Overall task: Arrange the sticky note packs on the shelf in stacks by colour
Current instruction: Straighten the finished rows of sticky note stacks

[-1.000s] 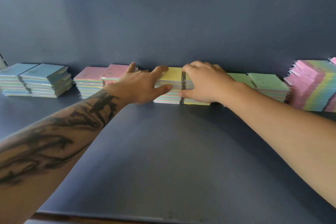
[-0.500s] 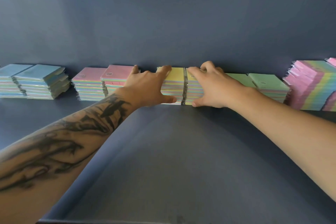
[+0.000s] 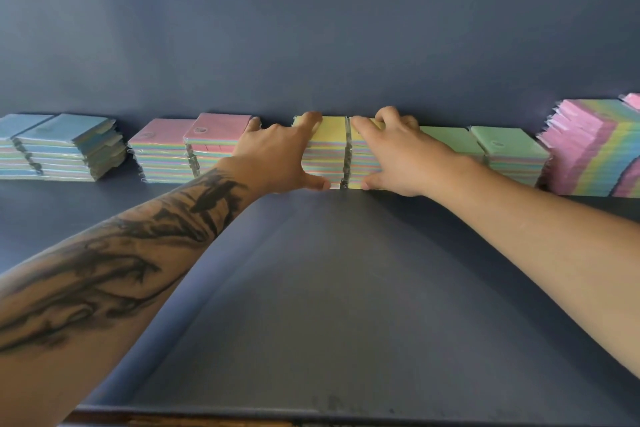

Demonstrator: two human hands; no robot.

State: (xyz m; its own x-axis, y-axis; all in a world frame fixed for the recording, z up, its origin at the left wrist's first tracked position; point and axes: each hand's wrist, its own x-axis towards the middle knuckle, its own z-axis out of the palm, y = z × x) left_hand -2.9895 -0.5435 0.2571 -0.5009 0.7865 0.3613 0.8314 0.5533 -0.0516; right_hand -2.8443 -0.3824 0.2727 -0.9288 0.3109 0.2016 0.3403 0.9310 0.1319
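A: What is the step in hand?

B: Squaring up the 2 yellow stacks (image 3: 334,149) at the middle of the shelf's back edge. The left hand (image 3: 277,156) grips the left one, fingers (image 3: 310,118) curled over its top and thumb at the base. The right hand (image 3: 398,152) grips the right one the same way.

A: How should it be done well, in your judgement?

B: Press both stacks evenly toward each other and back against the wall (image 3: 311,28), keeping the thumbs low so the bottom packs do not slide out. The wrapped packs look slippery, so a stack pushed from the top alone would probably shear.

A: And the rest of the shelf (image 3: 329,288)?

B: It is dark blue, with a bare front area. Along the back edge, 2 blue stacks (image 3: 59,146) sit toward the left corner, then 2 pink stacks (image 3: 180,149) just beside the left hand. 2 green stacks (image 3: 502,149) lie just beyond the right hand. Toward the right corner a taller pile of mixed pastel packs (image 3: 595,152) looks fanned and unsorted. Little of the room shows beyond the wall.
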